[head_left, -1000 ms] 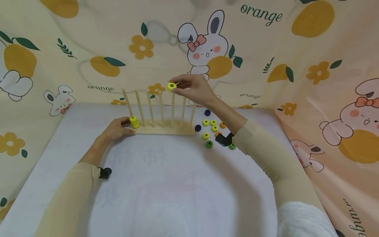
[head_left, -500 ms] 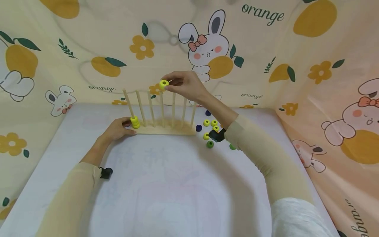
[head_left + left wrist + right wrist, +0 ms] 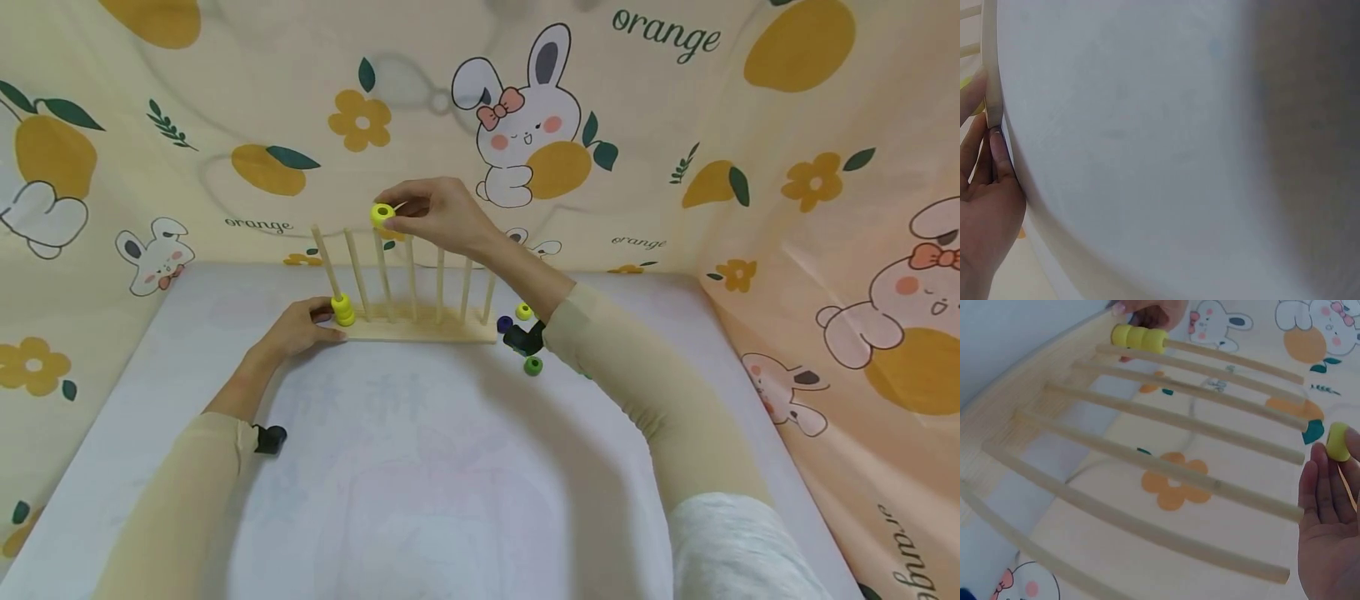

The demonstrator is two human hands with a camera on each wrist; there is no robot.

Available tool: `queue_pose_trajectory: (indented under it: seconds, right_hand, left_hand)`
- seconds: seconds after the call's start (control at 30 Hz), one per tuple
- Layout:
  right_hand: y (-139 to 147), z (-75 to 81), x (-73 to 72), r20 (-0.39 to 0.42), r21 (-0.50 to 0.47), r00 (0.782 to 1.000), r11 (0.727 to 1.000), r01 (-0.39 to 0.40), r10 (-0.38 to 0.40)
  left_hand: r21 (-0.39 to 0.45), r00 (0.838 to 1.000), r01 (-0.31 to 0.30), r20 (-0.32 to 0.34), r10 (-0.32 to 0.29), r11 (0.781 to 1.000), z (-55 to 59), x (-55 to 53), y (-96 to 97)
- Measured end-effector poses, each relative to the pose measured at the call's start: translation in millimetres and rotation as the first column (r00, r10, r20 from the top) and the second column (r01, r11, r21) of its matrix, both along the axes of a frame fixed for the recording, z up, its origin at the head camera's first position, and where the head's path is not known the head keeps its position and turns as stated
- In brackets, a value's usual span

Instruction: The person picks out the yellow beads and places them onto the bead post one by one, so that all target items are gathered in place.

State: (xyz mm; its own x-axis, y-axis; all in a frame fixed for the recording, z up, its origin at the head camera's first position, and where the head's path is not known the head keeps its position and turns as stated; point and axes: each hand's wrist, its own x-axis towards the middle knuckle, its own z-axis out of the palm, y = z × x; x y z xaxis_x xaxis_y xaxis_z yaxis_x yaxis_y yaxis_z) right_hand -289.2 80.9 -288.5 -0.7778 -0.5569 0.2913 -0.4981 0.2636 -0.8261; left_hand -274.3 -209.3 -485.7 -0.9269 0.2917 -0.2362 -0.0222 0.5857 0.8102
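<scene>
A wooden peg rack (image 3: 420, 332) with a row of several upright pegs stands on the table. My left hand (image 3: 296, 327) holds the left end of its base, thumb in front and fingers behind. Three yellow beads (image 3: 1138, 339) are stacked at the bottom of the leftmost peg; the other pegs carry none. Between thumb and fingertips, my right hand (image 3: 450, 217) pinches another yellow bead (image 3: 377, 222), its hole facing the head camera. That bead is up at peg-top height, overlapping the third peg from the left in the head view. In the right wrist view it sits apart from the peg tips.
Right of the rack lie loose beads: a dark blue bead (image 3: 504, 325), a yellow bead (image 3: 524, 311) and a green bead (image 3: 533, 367). My right forearm (image 3: 600, 350) hides others there. A printed cloth (image 3: 300, 108) rises behind the white table (image 3: 420, 433).
My right hand has moved left along the peg tops with the yellow bead, from about the fifth peg to the third. The left hand and rack stay in place.
</scene>
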Motion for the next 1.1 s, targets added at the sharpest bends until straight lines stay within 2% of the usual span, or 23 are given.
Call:
queue_pose_trajectory:
  seconds: [0.23,0.43,0.67,0.9,1.1]
  right_hand:
    - [-11.9,-3.7,-3.1,-0.001,-0.002,0.999,0.999,-0.034,0.034]
    - [-21.5,-1.3,-6.0,-0.010,0.054,1.000,0.998,-0.015,0.015]
    - [-35.2,1.7,-10.8,-0.055,0.077,0.998,0.997,-0.003,0.008]
    - [-48.6,1.8,-13.4,-0.020,0.123,1.000,0.992,-0.001,0.004]
    - [-59.6,1.9,-13.9,-0.010,0.123,1.000,0.992,-0.002,0.004]
  left_hand:
    - [-0.023,1.000,-0.001,0.008,0.001,1.000,2.7,3.5,2.3]
    - [-0.027,1.000,0.001,0.009,-0.001,1.000,2.7,3.4,2.6]
    - [-0.029,1.000,0.009,0.006,-0.009,1.000,1.6,1.2,1.4]
    - [-0.012,1.000,0.009,0.004,-0.009,1.000,2.0,0.7,1.1]
    - [-0.012,1.000,0.008,0.017,-0.008,1.000,2.6,0.7,0.4]
